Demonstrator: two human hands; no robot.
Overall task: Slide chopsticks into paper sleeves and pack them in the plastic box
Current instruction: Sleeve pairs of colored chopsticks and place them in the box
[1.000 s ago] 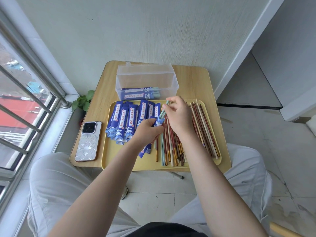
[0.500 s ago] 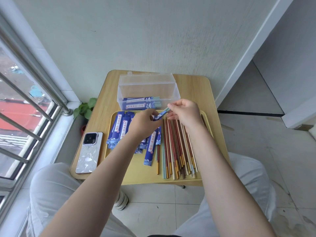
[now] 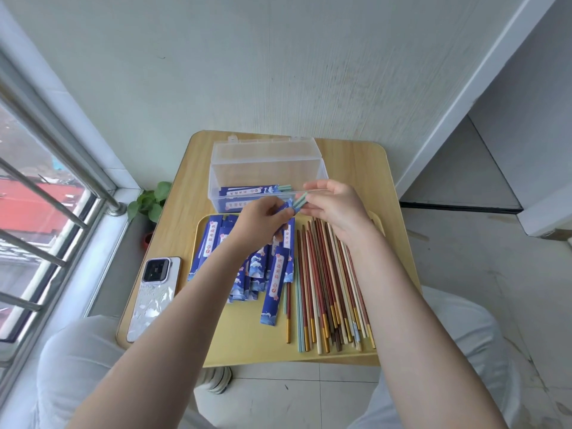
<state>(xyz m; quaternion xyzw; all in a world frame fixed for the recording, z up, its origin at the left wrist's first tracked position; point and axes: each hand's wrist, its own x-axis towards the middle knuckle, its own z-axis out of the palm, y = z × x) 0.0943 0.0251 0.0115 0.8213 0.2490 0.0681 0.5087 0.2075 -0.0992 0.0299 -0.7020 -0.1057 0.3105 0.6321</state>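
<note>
The left hand (image 3: 263,218) is gripping a blue paper sleeve (image 3: 286,209) by its upper part, fingers curled round it, while the right hand (image 3: 335,205) is pinching the exposed ends of a pale green chopstick pair (image 3: 300,199) between thumb and fingertips. The pair is sitting partly inside the sleeve (how deep cannot be told, the left hand covering the rest). Both hands are hovering above the far edge of the yellow tray (image 3: 247,345), just in front of the plastic box (image 3: 266,174), forearms converging from the near side.

Progress appears early. The open box is holding at least two sleeved pairs (image 3: 247,191) lying flat on its bottom. On the tray, a spread of empty sleeves (image 3: 275,283) is lying at the left, and a large bundle of loose chopsticks (image 3: 328,283) in red, brown, cream and green is lying at the right, touching the sleeves' edge. Most of the stock is judged still to be sleeved and packed.

The tray and box are resting on the wooden counter (image 3: 365,168), with a phone (image 3: 153,297) lying beside the tray.
</note>
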